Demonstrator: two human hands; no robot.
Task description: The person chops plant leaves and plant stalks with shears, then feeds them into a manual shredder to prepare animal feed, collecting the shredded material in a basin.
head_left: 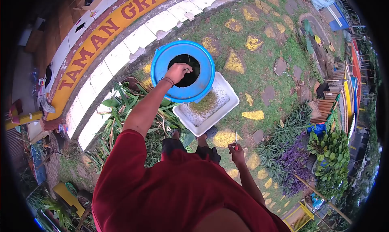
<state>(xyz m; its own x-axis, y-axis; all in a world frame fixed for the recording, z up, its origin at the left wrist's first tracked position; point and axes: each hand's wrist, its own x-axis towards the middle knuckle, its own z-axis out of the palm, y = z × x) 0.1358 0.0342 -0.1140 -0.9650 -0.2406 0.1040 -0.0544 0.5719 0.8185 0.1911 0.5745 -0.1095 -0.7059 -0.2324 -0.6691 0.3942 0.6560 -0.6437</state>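
Observation:
Over the round dark opening of a blue plastic barrel (pixel 159 66), my left hand (pixel 177 73) is closed, its fingertips pinched together. I cannot tell what, if anything, is between them. Down by my right leg, my right hand (pixel 236 152) grips a red-handled tool (pixel 236 139) with a thin metal blade pointing away from me. Partly under the barrel's near edge lies a white rectangular tray (pixel 231 98), holding a clump of yellowish-green material (pixel 204 104) on a speckled whitish bottom. The inside of the barrel is dark.
A curved tiled ledge (pixel 142 35) with a painted yellow sign band runs along the left. Long-leaved plants (pixel 117 126) crowd the barrel's left side. Yellow-painted stepping stones (pixel 235 62) dot the grass to the right, with purple and green shrubs (pixel 289 163) beyond.

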